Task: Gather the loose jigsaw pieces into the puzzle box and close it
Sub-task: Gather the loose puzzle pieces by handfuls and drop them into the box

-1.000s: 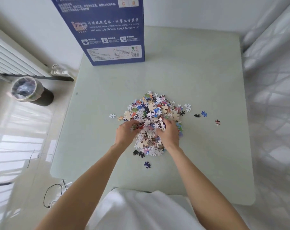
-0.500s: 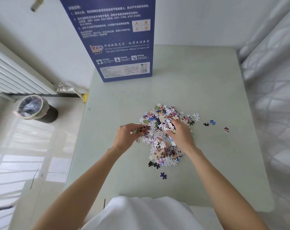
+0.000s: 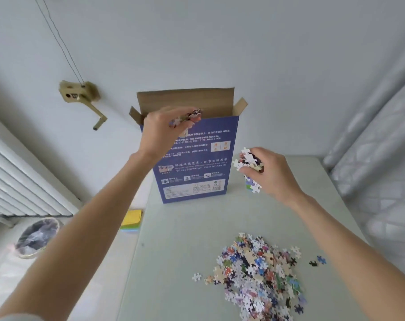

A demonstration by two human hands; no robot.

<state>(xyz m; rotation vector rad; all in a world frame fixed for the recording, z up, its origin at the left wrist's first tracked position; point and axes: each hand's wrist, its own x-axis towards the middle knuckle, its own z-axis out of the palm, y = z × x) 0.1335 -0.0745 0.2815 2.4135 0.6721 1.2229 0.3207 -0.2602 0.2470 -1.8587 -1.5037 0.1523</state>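
Observation:
The blue puzzle box (image 3: 197,163) stands upright at the table's far edge, its brown top flaps open. My left hand (image 3: 161,130) is raised at the box's open top and grips a handful of jigsaw pieces (image 3: 187,118). My right hand (image 3: 270,173) hovers right of the box, lower down, gripping another handful of pieces (image 3: 249,161), with a few hanging below the fingers. A pile of loose pieces (image 3: 258,274) lies on the pale green table (image 3: 185,228) at the near right, with a few strays around it.
A radiator (image 3: 18,181) runs along the left wall, with a lined waste bin (image 3: 37,236) on the floor below it. Yellow and blue foam pads (image 3: 132,220) lie beside the table's left edge. A small wooden thing (image 3: 78,92) hangs on strings at upper left. White bedding (image 3: 387,181) borders the right.
Both hands have lifted from the pile with handfuls of pieces. The left has risen to the box's open top, the right to beside the box. The camera has tilted upward.

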